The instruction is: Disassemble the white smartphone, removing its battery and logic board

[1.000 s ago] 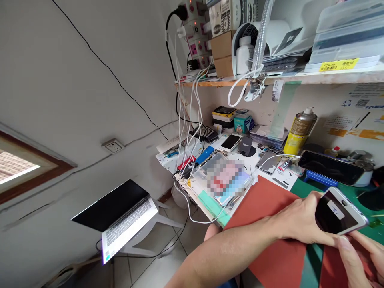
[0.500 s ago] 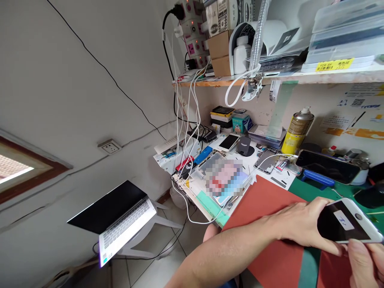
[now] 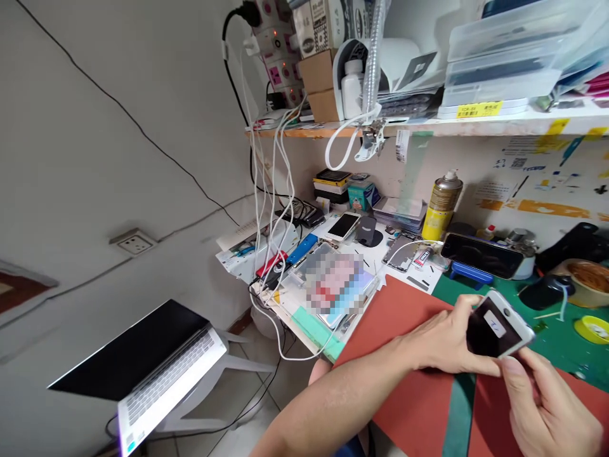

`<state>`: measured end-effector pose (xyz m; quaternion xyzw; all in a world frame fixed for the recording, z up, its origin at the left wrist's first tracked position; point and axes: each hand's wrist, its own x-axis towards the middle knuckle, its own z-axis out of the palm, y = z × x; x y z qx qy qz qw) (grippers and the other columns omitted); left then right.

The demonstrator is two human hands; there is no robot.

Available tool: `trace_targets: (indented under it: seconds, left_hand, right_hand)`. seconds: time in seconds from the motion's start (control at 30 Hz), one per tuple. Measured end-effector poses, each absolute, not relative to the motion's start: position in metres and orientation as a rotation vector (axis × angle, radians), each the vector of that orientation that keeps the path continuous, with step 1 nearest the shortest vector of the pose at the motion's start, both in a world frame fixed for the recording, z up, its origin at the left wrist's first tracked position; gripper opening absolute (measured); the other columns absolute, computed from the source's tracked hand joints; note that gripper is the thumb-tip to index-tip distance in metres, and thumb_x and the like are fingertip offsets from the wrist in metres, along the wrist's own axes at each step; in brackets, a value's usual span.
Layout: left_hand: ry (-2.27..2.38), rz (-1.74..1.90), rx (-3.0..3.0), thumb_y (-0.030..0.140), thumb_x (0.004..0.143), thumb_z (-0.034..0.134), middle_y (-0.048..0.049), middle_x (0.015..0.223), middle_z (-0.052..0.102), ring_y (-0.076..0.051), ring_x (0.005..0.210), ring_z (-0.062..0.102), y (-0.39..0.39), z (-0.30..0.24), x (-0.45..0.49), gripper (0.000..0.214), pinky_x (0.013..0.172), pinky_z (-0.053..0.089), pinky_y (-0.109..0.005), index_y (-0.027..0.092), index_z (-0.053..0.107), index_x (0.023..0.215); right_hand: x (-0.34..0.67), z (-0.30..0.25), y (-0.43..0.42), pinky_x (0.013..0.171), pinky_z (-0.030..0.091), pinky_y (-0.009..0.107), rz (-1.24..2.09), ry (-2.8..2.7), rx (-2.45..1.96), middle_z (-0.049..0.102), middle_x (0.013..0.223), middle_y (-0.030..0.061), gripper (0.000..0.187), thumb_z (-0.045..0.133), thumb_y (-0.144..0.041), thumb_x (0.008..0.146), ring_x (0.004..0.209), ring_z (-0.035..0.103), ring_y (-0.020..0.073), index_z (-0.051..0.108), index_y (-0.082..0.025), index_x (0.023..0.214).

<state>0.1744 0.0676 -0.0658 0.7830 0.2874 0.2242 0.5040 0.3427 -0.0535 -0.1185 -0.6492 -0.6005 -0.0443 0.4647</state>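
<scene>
Both my hands hold a white-edged phone (image 3: 498,325) with a dark screen and a small white sticker, tilted above the red mat (image 3: 404,324). My left hand (image 3: 440,343) wraps round its left side, fingers curled. My right hand (image 3: 547,400) grips its lower right edge, with the thumb pressed on the rim. The forearm of my left arm crosses the bench's front edge.
A green cutting mat (image 3: 561,343), a yellow spray can (image 3: 441,204), a dark phone on a blue stand (image 3: 480,255), a clear parts box (image 3: 333,282), white cables (image 3: 271,209), a cluttered shelf (image 3: 428,127) above. An open laptop (image 3: 143,362) sits low left.
The view has swung right and down, so the bench shifted left in frame. The phone stayed in both hands and tipped a little more upright.
</scene>
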Motion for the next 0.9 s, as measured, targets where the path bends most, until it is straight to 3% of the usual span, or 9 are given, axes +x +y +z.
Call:
trace_targets:
  seconds: [0.17, 0.33, 0.5, 0.9]
  left_hand:
    - [0.704, 0.631, 1.826, 0.059, 0.074, 0.093, -0.0183, 0.138, 0.067, -0.040, 0.122, 0.072, 0.065, -0.066, 0.172, 0.111, 0.098, 0.060, -0.053, 0.023, 0.031, 0.160]
    - [0.714, 0.628, 1.956, 0.044, 0.079, 0.087, -0.0092, 0.128, 0.068, -0.031, 0.108, 0.071, 0.065, -0.069, 0.172, 0.094, 0.091, 0.057, -0.045, 0.028, 0.035, 0.155]
    - [0.664, 0.663, 1.916, 0.037, 0.083, 0.083, -0.0027, 0.114, 0.065, -0.021, 0.092, 0.064, 0.067, -0.076, 0.176, 0.079, 0.083, 0.054, -0.036, 0.029, 0.037, 0.146]
    - [0.635, 0.774, 1.930, 0.033, 0.085, 0.081, -0.0036, 0.117, 0.062, -0.021, 0.097, 0.063, 0.071, -0.086, 0.178, 0.072, 0.092, 0.056, -0.041, 0.029, 0.038, 0.144]
  right_hand:
    - [0.331, -0.097, -0.050, 0.090, 0.057, 0.028, -0.157, -1.535, -1.456, 0.080, 0.117, 0.0096, 0.034, 0.056, -0.044, 0.113, 0.099, 0.080, 0.0227, 0.072, -0.019, 0.128]
    - [0.323, -0.081, -0.043, 0.084, 0.060, 0.025, -0.087, -1.518, -1.326, 0.079, 0.104, 0.0058, 0.016, 0.056, -0.023, 0.112, 0.089, 0.078, 0.0178, 0.070, -0.021, 0.119]
    - [0.321, -0.073, -0.039, 0.081, 0.061, 0.025, -0.009, -1.506, -1.262, 0.078, 0.103, 0.0050, 0.021, 0.055, -0.014, 0.110, 0.089, 0.076, 0.0171, 0.070, -0.023, 0.121]
    - [0.320, -0.074, -0.039, 0.084, 0.064, 0.027, 0.024, -1.489, -1.257, 0.080, 0.109, 0.0050, 0.023, 0.056, -0.018, 0.111, 0.095, 0.079, 0.0186, 0.072, -0.025, 0.126]
